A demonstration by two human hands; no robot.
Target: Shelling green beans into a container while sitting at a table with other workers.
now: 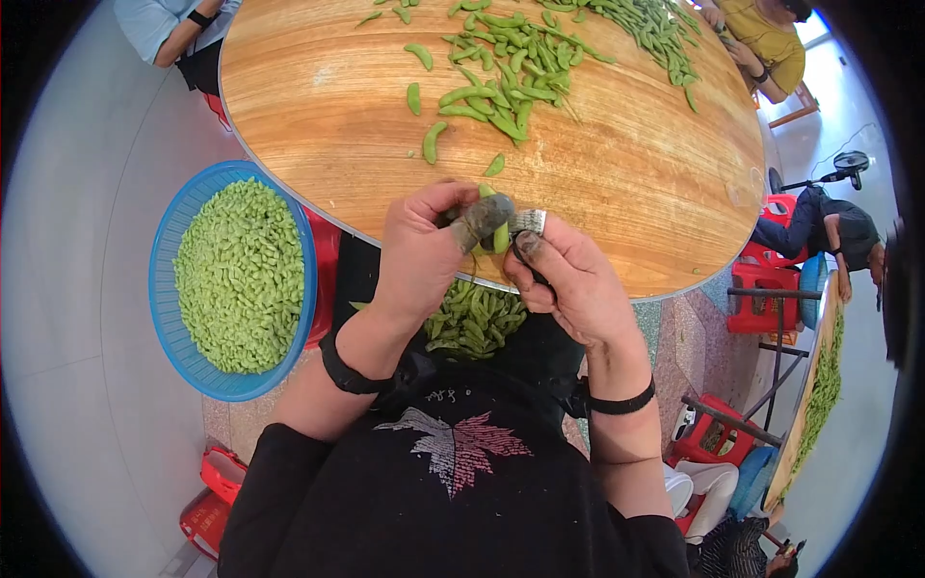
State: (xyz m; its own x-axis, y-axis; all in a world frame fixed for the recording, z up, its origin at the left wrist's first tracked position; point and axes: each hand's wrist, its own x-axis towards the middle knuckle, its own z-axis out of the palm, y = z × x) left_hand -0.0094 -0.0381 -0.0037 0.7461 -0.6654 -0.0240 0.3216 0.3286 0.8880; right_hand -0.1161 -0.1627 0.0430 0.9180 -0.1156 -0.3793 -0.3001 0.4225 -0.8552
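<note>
My left hand (417, 235) pinches a green soybean pod (501, 237) upright over the table's near edge. A dirty grey cover sheathes its thumb. Close against the pod's right side is my right hand (578, 278), its index finger wrapped in pale printed tape (531, 220). Its thumb and curled fingers close around a small black object (533, 261), mostly hidden; I cannot tell what it is. Below my hands, a heap of pods (477, 325) rests at my lap. Loose pods (517, 68) lie scattered across the round wooden table (325, 123).
A blue plastic basket (160, 289) full of shelled beans (238, 278) stands at the left beside a red stool (323, 274). People sit across the table, at top left (170, 32) and top right (777, 50). Another table with pods (816, 397) and red stools (759, 296) are at right.
</note>
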